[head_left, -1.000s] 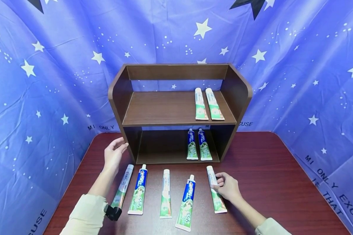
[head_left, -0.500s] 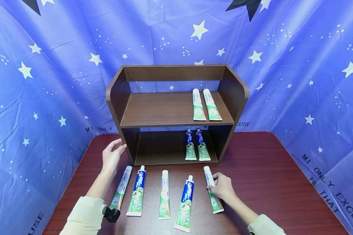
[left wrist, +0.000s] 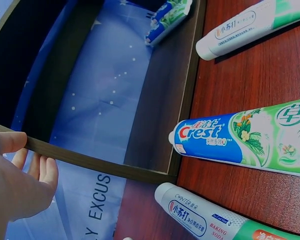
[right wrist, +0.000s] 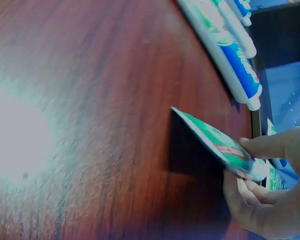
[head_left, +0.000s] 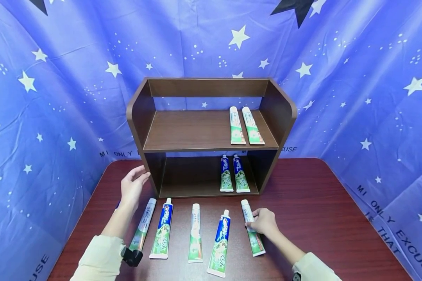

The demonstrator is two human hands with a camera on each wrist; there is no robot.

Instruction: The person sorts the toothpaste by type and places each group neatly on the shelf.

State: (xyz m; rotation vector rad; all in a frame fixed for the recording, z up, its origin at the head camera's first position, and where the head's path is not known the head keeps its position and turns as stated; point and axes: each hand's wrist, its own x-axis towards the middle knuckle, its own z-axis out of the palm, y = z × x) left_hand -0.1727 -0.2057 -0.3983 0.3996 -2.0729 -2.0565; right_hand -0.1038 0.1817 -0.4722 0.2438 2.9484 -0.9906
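My left hand point(head_left: 131, 189) pinches the front edge of the left side panel of a brown two-tier shelf point(head_left: 211, 147); in the left wrist view its thumb and fingers point(left wrist: 50, 175) lie on either side of that edge. My right hand point(head_left: 263, 221) grips a white-and-green toothpaste tube point(head_left: 256, 244) at the right of the row before the shelf. In the right wrist view this tube point(right wrist: 215, 142) is pinched between thumb and fingers, with a dark shadow beneath its flat end. To its left lies a blue-and-green Crest toothpaste tube point(head_left: 219, 244).
Another white-and-green tube point(head_left: 195, 234), a Crest tube point(head_left: 161, 232) and a grey-capped tube point(head_left: 144, 224) lie leftward on the red-brown table point(head_left: 320, 218). Two white-and-green tubes point(head_left: 236, 127) rest on the upper tier, two blue-and-green tubes point(head_left: 226, 175) on the lower. A starry blue curtain point(head_left: 355, 78) surrounds everything.
My right hand has closed its grip on the white-and-green toothpaste tube and shifted slightly left with it. The left hand stays at the shelf's side; the whole head view has drifted a little.
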